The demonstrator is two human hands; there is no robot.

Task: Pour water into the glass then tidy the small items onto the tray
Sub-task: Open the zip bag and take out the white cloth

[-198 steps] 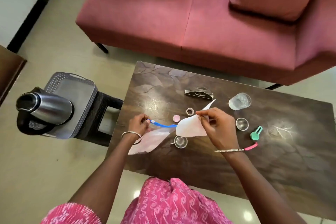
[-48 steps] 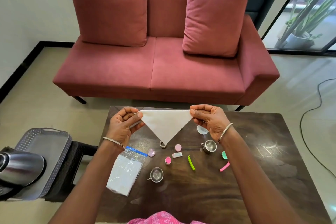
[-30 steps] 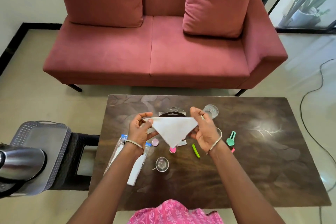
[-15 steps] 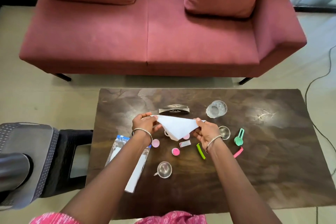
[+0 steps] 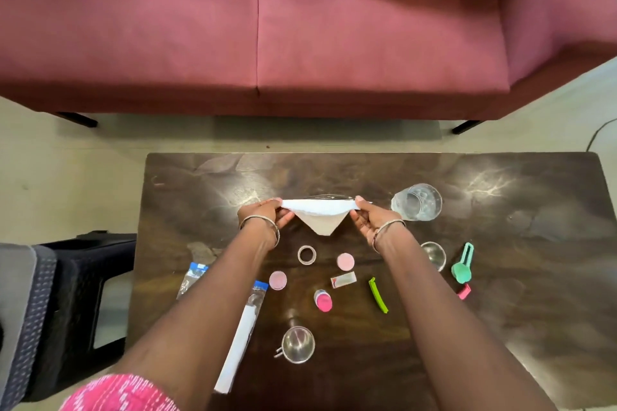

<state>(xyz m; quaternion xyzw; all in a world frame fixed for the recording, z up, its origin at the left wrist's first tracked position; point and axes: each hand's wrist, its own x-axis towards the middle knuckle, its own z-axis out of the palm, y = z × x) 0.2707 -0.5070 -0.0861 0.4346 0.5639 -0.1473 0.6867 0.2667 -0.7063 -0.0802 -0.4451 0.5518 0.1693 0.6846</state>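
Observation:
My left hand (image 5: 263, 215) and my right hand (image 5: 369, 218) each pinch a corner of a white triangular tissue (image 5: 320, 215), held low over the far middle of the dark table (image 5: 534, 243). A clear glass (image 5: 416, 202) stands just right of my right hand. Below the tissue lie small items: a tape ring (image 5: 306, 254), pink caps (image 5: 345, 261) (image 5: 277, 280), a pink-topped bottle (image 5: 323, 300), a small wrapper (image 5: 343, 280), a green clip (image 5: 378, 295), a teal clip (image 5: 462, 264), a pink clip (image 5: 464, 291) and two small steel cups (image 5: 297, 344) (image 5: 434, 255). The grey tray's edge (image 5: 20, 310) shows at far left.
A clear zip bag (image 5: 240, 337) with blue corners lies under my left forearm. The tray rests on a black stool (image 5: 83, 294) left of the table. A red sofa (image 5: 300, 27) stands beyond the table's far edge.
Both hands have carried the tissue farther across the table and lowered it. The view has tilted down and closer, so the jug and most of the tray have left the frame.

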